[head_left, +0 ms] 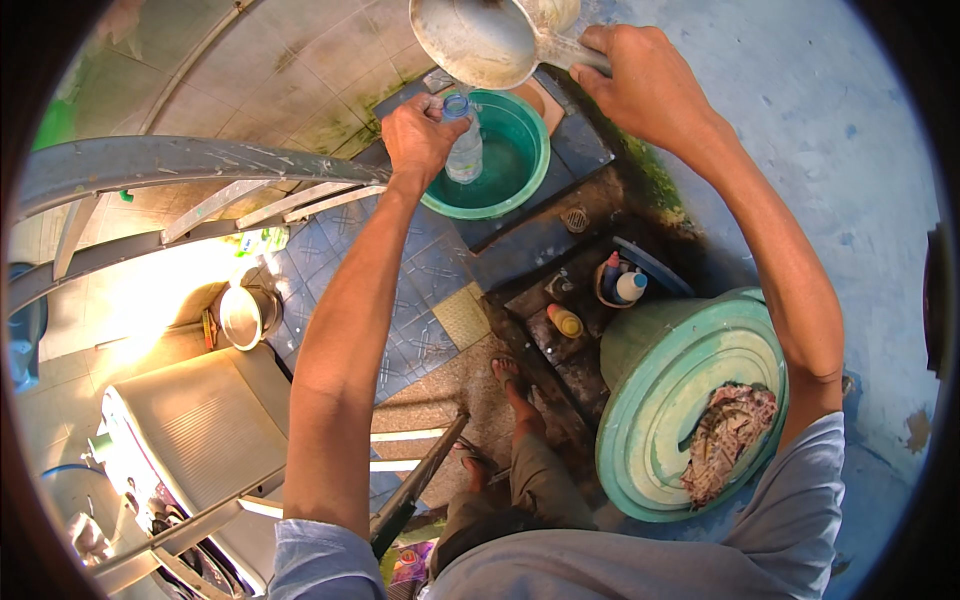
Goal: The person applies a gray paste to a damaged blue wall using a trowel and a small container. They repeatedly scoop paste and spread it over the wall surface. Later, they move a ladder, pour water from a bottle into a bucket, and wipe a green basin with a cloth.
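Observation:
My left hand [423,135] grips a clear plastic bottle [464,160] near its blue-rimmed mouth, holding it upright over a green basin [430,208] with water inside. My right hand [640,85] is closed on the handle of a pale, worn water scoop [470,35], held tilted above the bottle; a little water seems to fall toward the bottle's mouth. The basin sits on a blue tiled ledge [580,140] against the wall.
A large green lidded tub [645,430] with a crumpled cloth stands at the right. Small bottles [630,285] sit on the dark step. A metal railing [120,160] crosses the left. A washing machine [200,420] and bucket [242,317] are at lower left.

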